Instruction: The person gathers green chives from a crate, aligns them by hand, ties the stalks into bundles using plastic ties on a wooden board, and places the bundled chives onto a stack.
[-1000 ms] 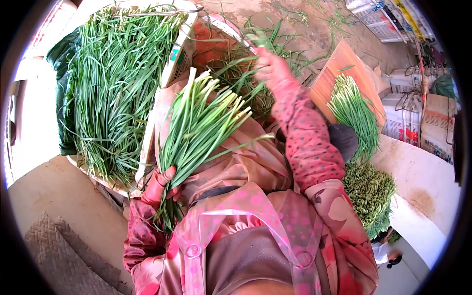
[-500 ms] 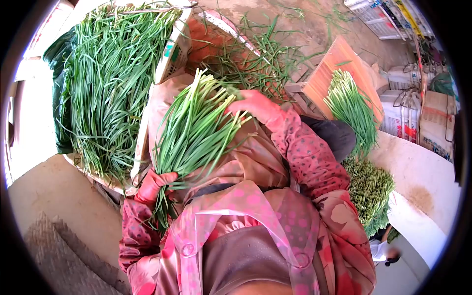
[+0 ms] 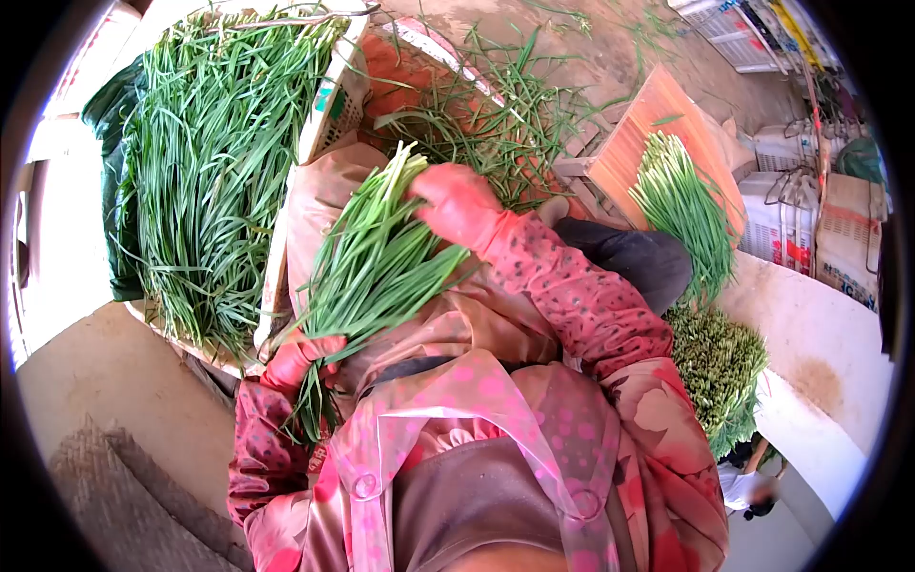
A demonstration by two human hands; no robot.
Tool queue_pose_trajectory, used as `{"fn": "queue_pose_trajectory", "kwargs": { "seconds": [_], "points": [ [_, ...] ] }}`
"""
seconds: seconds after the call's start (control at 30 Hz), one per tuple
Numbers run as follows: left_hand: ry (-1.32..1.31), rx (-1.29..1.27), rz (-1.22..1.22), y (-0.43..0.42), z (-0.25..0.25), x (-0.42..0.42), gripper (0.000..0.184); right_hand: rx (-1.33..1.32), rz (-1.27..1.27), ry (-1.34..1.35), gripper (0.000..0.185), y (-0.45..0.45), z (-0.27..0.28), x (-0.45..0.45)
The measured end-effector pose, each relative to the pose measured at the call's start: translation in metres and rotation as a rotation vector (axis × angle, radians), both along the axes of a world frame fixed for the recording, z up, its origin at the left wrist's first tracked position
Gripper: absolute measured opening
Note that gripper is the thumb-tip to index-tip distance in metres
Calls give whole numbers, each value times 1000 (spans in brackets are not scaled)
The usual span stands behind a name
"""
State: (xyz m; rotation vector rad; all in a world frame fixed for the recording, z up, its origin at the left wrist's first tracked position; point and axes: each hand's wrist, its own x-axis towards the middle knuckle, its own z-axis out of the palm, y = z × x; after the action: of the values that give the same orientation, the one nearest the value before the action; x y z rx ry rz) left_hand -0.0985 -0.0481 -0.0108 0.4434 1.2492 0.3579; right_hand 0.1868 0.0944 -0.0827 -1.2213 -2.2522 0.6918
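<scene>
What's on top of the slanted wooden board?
A bunch of green stalks with pale ends lies on the board. The bunch covers part of the wood, so I can't see what's underneath.

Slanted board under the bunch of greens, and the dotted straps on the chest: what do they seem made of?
The board: probably wood or wood-look laminate, smooth, going by its fine straight streaks. The straps: likely thin, shiny plastic; they're see-through and catch bright glints.

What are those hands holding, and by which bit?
A bunch of long green leaves: the left hand grips it near the leafy tips. The right hand is at the pale ends; whether it grips is hidden.
</scene>
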Motion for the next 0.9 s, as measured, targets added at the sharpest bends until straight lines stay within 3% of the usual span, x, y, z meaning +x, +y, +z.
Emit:
{"fn": "queue_pose_trajectory", "kwargs": {
  "seconds": [0.03, 0.07, 0.1, 0.13, 0.17, 0.23, 0.27, 0.33, 0.37, 0.43, 0.53, 0.63, 0.7, 0.77, 0.87, 0.9],
  "points": [
    [6, -31, -23, -2, 0, -2, 36, -10, -80, -13, 16, 3, -7, 6],
    [13, -19, 1, -5, -5, -4, 38, -64, -195, -227, 16, 13, -18, 17],
    [11, -21, 3, -5, -5, -4, 38, 7, -320, -82, 16, 21, -24, 32],
    [-33, -58, 31, -4, -5, -3, 39, -80, -446, -39, 19, 31, -30, 50],
    [-78, -94, 58, -2, -5, -3, 41, -258, -569, -238, 24, 45, -21, 67],
    [-121, -95, 37, 4, 0, 1, 44, -418, -392, -554, 35, 61, -16, 99],
    [-136, -102, 33, 6, 1, 2, 45, -420, -397, -557, 35, 61, -13, 95],
    [-152, -92, 32, 7, -2, 2, 49, -487, -112, -3, 49, 59, -8, 70],
    [-151, -93, 31, 6, -5, 0, 49, -768, 21, 290, 53, 56, -9, 51],
    [-166, -98, 2, 5, -7, -4, 51, -896, 192, 209, 43, 56, -11, 28],
    [-177, -106, -8, 6, -5, -4, 50, -929, 107, 175, 28, 52, -23, 20],
    [-152, -101, -26, 9, -4, 0, 50, -872, 22, 376, 19, 55, -32, 51],
    [-165, -95, -25, 9, -4, -1, 48, -831, -312, 462, 18, 64, -26, 86],
    [-142, -99, -17, 8, -2, 0, 45, -839, -950, 653, 21, 77, -39, 125],
    [-140, -129, -15, 10, -1, 0, 41, -917, -767, 562, 33, 86, -18, 140],
    [-143, -134, -19, 10, 1, 2, 41, -715, -550, 466, 38, 83, -9, 124]
  ]
}}
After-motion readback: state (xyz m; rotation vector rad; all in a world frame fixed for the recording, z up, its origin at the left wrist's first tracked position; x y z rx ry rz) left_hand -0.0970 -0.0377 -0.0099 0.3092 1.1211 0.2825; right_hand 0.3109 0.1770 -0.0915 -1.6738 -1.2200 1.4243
